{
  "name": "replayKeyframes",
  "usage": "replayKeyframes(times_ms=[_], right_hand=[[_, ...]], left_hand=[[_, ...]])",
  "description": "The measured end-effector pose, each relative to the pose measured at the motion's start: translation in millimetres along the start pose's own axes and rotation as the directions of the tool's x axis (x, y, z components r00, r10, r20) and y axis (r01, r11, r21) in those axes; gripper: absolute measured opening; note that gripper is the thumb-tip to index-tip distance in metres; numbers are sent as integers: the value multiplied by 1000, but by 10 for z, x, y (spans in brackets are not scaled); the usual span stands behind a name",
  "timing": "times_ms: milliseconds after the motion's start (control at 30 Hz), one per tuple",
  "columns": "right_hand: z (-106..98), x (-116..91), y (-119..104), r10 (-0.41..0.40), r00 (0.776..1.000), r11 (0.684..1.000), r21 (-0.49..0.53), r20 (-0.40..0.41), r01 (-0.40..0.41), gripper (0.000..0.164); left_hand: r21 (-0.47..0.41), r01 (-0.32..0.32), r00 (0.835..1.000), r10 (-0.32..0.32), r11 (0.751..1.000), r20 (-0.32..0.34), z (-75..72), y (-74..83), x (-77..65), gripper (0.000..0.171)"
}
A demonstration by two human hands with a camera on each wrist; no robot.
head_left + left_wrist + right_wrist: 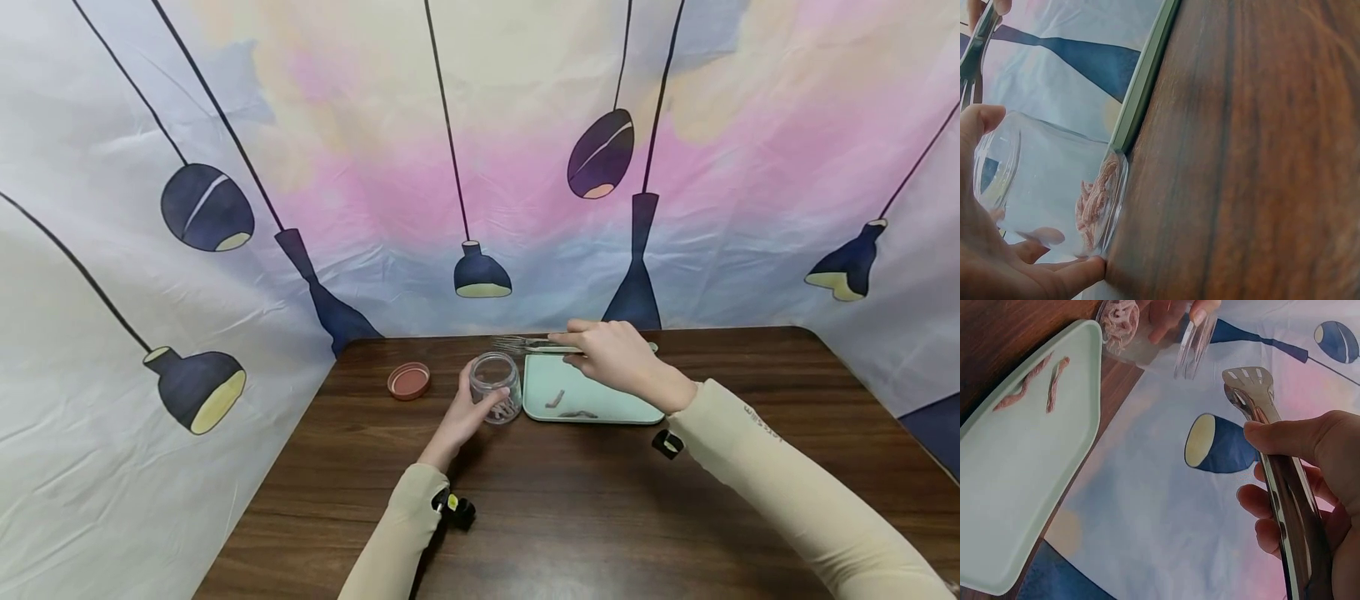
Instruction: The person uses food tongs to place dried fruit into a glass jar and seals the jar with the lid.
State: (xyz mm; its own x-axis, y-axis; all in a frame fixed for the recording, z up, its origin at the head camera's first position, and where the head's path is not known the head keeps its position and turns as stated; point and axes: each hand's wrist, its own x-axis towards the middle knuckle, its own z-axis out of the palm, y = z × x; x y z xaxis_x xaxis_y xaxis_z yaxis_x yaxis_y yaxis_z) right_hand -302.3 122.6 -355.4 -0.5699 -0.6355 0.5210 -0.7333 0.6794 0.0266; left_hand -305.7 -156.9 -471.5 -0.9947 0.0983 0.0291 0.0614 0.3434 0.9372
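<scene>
My left hand (459, 423) grips a clear jar (486, 372) standing upright on the table, thumb and fingers round its side. Thin pinkish-brown strips (1099, 199) lie in a small heap at the jar's bottom. With my right hand (619, 357) I hold metal tongs (1288, 500), thumb on one arm and fingers on the other. Nothing shows between the tong tips, which hover close to the jar's mouth. Under my right hand is a pale green tray (622, 408), just right of the jar. Two more strips (1054, 384) lie apart at its near left part.
A reddish-brown round lid (408, 381) lies on the dark wooden table (570, 508), left of the jar. Behind the table's far edge hangs a cloth backdrop (390, 183) with painted lamps.
</scene>
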Motion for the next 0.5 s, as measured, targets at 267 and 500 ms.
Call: replayKeyframes(times_ms=[267, 500], right_hand=[[-20, -106, 127, 46, 999, 999, -26, 4, -46, 37], [-9, -205, 243, 60, 998, 998, -25, 22, -60, 41]], left_hand=[[-1, -2, 1000, 2, 1000, -2, -1, -8, 9, 90], [-2, -13, 1000, 13, 1000, 2, -2, -25, 8, 91]])
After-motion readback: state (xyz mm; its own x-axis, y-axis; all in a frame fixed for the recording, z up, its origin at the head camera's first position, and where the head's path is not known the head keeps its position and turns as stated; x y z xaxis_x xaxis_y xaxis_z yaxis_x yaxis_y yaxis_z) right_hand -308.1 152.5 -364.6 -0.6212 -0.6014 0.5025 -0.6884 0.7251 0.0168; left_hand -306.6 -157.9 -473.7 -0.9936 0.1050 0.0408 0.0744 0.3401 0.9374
